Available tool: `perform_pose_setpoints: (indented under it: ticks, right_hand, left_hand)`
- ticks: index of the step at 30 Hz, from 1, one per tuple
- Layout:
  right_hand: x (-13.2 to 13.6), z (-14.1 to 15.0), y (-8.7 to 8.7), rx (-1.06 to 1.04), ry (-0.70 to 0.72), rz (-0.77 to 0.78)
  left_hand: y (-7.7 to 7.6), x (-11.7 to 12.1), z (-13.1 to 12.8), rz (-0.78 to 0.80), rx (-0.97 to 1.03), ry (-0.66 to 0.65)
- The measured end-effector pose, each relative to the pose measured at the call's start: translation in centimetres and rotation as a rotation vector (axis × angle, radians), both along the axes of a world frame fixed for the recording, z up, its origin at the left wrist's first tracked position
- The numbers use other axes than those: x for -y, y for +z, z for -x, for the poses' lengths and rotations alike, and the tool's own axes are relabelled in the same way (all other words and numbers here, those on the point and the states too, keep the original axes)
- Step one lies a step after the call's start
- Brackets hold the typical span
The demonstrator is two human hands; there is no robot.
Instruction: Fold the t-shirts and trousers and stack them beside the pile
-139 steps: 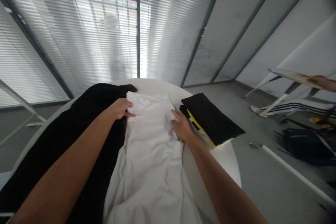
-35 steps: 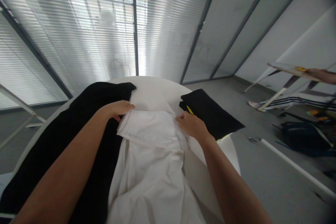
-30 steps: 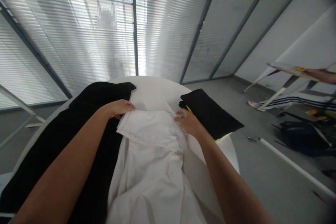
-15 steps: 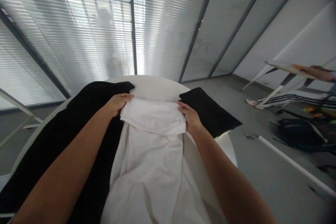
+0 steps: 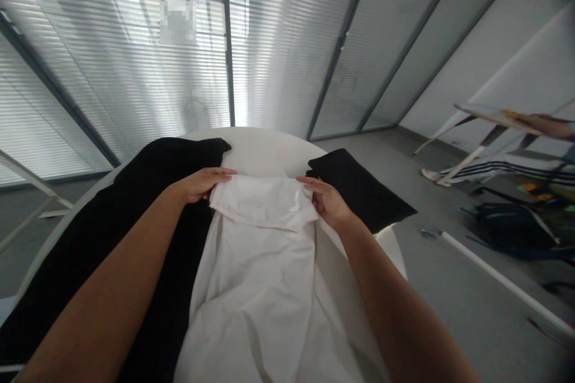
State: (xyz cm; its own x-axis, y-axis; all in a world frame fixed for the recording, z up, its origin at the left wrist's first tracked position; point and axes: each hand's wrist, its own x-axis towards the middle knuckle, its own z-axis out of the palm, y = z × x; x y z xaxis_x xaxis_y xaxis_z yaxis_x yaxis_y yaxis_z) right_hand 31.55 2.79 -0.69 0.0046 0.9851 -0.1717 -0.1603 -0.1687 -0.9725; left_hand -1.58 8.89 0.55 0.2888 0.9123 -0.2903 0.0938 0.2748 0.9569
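Observation:
A white garment [image 5: 256, 275] lies lengthwise on the round white table [image 5: 265, 149], its far end folded back toward me into a short flap. My left hand [image 5: 204, 184] grips the left corner of that fold, thumb and fingers closed on the cloth. At the right corner, my right hand [image 5: 327, 198] holds the cloth the same way. The near part of the garment is wrinkled and runs out of view at the bottom. Whether it is a shirt or trousers I cannot tell.
Black cloth [image 5: 148, 203] covers the table's left side. A folded black garment [image 5: 359, 185] with a yellow edge lies at the right. Beyond are a white pole [image 5: 503, 284] on the floor, a dark bag [image 5: 516, 230], and a person's hand [image 5: 550, 125] at another table.
The garment's flat far end has been folded back toward me. Over the last second the flap has been drawn straighter, and my right hand has shifted its hold at the corner.

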Motion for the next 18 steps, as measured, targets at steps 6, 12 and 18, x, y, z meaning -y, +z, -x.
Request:
perform_pose_setpoints:
  ticks: [6, 12, 18]
  right_hand:
    - [0.11, 0.9, 0.0, -0.129, -0.03, -0.153]
    - [-0.08, 0.42, -0.02, -0.166, -0.016, -0.072]
    - [-0.66, 0.21, -0.53, -0.19, -0.059, 0.101]
  left_hand:
    - [-0.38, -0.28, -0.03, -0.113, -0.03, 0.008]
    - [-0.16, -0.32, -0.15, -0.094, 0.05, 0.045]
    - [-0.02, -0.11, -0.19, -0.067, -0.024, -0.063]
